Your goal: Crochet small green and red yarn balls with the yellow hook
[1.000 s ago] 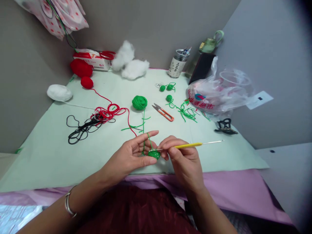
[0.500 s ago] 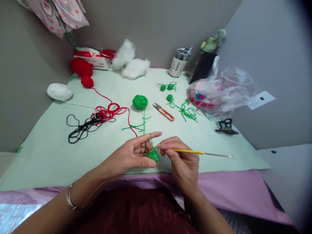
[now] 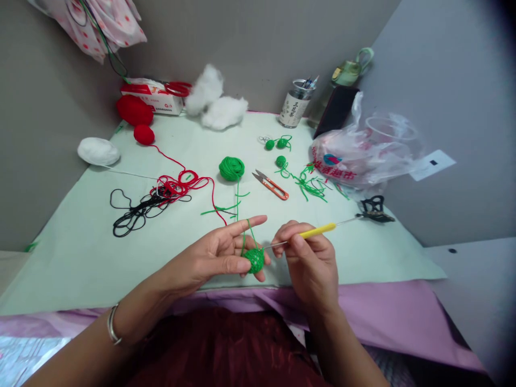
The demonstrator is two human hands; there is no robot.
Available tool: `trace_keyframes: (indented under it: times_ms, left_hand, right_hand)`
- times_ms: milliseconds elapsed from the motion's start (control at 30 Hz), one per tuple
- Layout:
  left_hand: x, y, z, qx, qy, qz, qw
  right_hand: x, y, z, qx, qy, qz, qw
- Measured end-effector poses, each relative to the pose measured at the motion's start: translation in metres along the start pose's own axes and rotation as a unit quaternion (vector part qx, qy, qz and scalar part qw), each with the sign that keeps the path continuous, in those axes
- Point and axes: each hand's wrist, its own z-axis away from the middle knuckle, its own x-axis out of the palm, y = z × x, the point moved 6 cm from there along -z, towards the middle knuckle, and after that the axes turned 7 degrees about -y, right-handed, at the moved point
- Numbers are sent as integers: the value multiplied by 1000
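My left hand (image 3: 217,252) pinches a small green crocheted ball (image 3: 255,260) between thumb and fingers, its index finger stretched out with green yarn looped over it. From that finger the strand runs back to the green yarn ball (image 3: 231,169) on the table. My right hand (image 3: 310,258) grips a crochet hook (image 3: 318,231) by its yellow handle. The metal tip of the hook meets the upper right edge of the crocheted piece.
Orange snips (image 3: 271,186), small green balls (image 3: 281,161) and green yarn scraps (image 3: 312,186) lie beyond my hands. Red yarn (image 3: 189,183) and black cord (image 3: 139,212) are tangled at left. A plastic bag (image 3: 342,158) and black hair clip (image 3: 375,209) sit at right.
My right hand has moved slightly right, and the hook is tilted more upward at its far end. The crocheted ball has shifted a little right, and my left hand's lower fingers show more.
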Motion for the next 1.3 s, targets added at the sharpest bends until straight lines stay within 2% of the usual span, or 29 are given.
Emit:
trace_keyframes:
  times_ms: [133, 267, 400, 500, 633, 767, 900, 1067, 1300]
  left_hand:
    - [-1, 2, 1, 7, -3, -22, 1000]
    - [-7, 1, 0, -13, 59, -81, 995]
    - [-6, 0, -2, -26, 110, -149, 982]
    - [-5, 3, -3, -20, 131, -187, 973]
    - [-6, 7, 0, -13, 157, -229, 961]
    - [-5, 10, 1, -19, 168, -245, 955]
    - [-4, 12, 0, -17, 160, -229, 960]
    - [-3, 13, 0, -18, 163, -235, 958]
    - [-4, 15, 1, -7, 183, -275, 944]
  right_hand:
    - [-4, -2, -2, 15, 10, -21, 1000]
    - [2, 2, 1, 22, -36, -20, 999]
    - [12, 0, 5, -43, -85, 103, 990]
    - [14, -1, 7, -75, -78, 162, 981]
    - [9, 5, 7, -51, -73, 100, 991]
    - [6, 12, 6, -13, -80, 39, 996]
    - [5, 11, 4, -7, -94, 24, 995]
    - [5, 6, 4, -15, -105, 56, 993]
    - [8, -6, 6, -38, -125, 157, 979]
